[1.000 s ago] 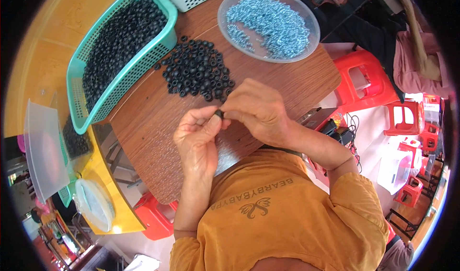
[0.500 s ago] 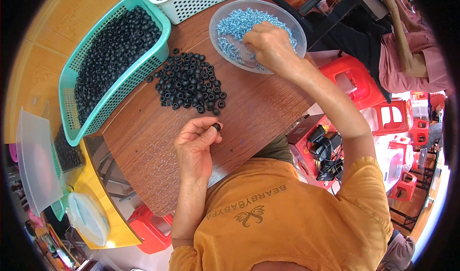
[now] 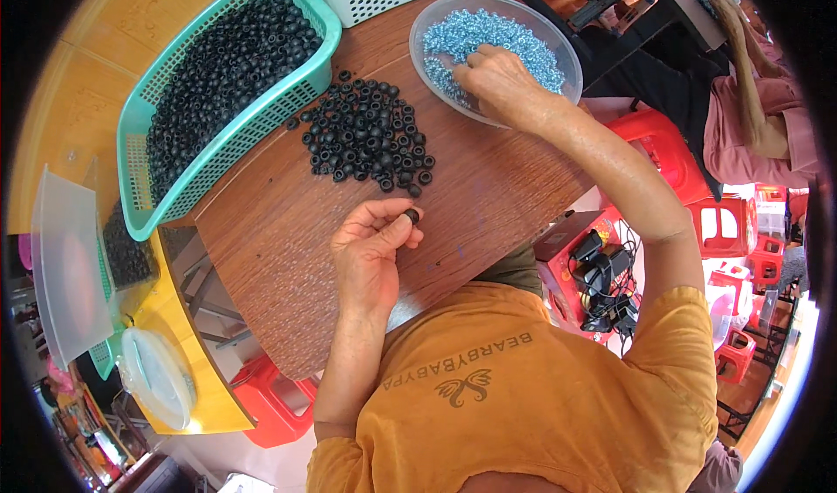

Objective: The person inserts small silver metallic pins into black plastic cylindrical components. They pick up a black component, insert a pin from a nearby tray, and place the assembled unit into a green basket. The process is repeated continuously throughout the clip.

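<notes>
Black bead [image 3: 412, 217] pinched in left hand [image 3: 370, 247], partly covered; bead pile [image 3: 370, 136] just beyond grip. Right hand [image 3: 504, 88] curled over blue beads [image 3: 514, 35] in bowl [image 3: 572, 70]; tips unclear, can't tell if holding any.

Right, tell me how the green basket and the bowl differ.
The green basket is long, with holes in its walls; the clear bowl is round, its wall plain. The basket holds black beads, the bowl small, shiny blue beads. The right hand is at the bowl; neither hand touches the basket. Both are open-topped and hold many beads.
</notes>
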A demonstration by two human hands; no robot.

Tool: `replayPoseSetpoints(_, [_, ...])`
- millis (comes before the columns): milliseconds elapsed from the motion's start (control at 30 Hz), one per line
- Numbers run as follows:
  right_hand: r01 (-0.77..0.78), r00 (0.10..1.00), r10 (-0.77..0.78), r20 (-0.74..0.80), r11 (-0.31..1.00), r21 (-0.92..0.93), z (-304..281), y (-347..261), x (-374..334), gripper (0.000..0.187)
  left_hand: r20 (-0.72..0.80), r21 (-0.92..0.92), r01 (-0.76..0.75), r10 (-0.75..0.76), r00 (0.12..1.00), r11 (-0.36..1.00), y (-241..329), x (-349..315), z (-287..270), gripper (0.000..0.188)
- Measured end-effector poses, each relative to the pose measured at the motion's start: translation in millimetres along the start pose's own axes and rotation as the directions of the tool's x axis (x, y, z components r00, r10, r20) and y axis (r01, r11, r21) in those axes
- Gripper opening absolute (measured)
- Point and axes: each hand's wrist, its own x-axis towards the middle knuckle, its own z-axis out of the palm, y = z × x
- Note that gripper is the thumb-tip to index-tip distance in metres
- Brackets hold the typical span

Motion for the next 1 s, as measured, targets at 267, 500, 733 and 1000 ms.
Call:
replayPoseSetpoints(267, [-0.010,0.982,0.018,-0.186,0.999,0.044,-4.7,-1.1,-1.5,0.016,-0.016,-0.059,0.045,-0.046,0.999,0.997,2.8,-1.8,-0.8,0.014])
replayPoseSetpoints(500, [-0.063,0.904,0.391,-0.174,0.523,0.850,-50.7,-68.1,-31.5,0.008,0.013,-0.215,0.065,-0.064,0.998,0.975,2.9,-1.3,1.8,0.013])
replayPoseSetpoints(733, [0.050,0.841,0.541,-0.010,-0.060,0.997,-37.0,-139.6,-47.0,0.011,-0.017,-0.319,0.033,-0.040,0.999,0.947,4.8,-6.4,7.9,0.012])
replayPoseSetpoints(1000, [0.122,0.739,0.664,-0.115,0.035,0.992,-25.8,-158.7,-46.5,0.014,-0.043,-0.296,0.013,-0.027,0.999,0.955,2.8,-11.6,10.9,0.013])
